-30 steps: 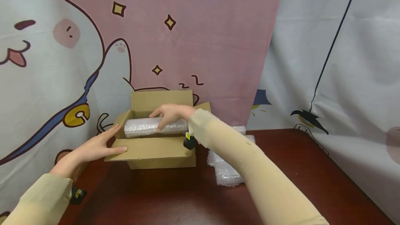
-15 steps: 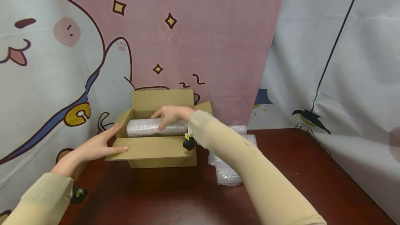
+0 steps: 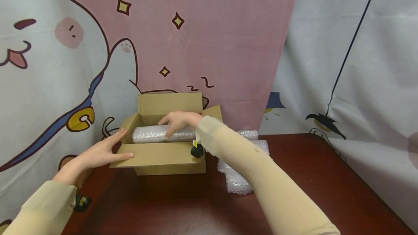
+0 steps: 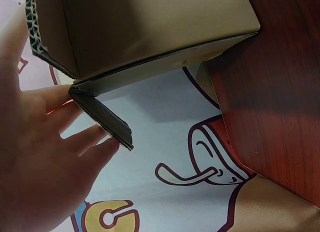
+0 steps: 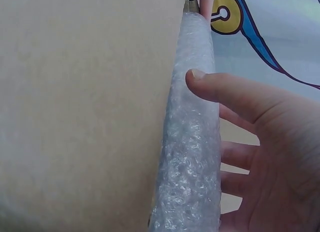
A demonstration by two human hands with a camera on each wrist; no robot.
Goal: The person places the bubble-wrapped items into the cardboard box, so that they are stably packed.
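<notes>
A cardboard box [image 3: 169, 169] stands with its flaps spread. Inside its opening lies a long bubble-wrap roll [image 3: 147, 134]. My right hand [image 3: 179, 120] grips this roll from above, thumb on the near side and fingers on the far side, as the right wrist view shows. My left hand [image 3: 98, 154] is at the box's front left corner. Its thumb lies on the front flap [image 3: 160, 154], and its straight fingers touch the left flap [image 4: 107, 119], with some fingertips hidden behind that flap in the left wrist view.
More bubble wrap [image 3: 238, 180] lies to the right of the box, partly hidden by my right sleeve [image 3: 248, 155]. The dark red table [image 3: 310, 191] extends to the right. A printed cloth backdrop [image 3: 222, 39] hangs close behind the box.
The roll has sunk slightly deeper into the box and shifted a little to the right, with my right hand on it. My left hand stays at the flaps.
</notes>
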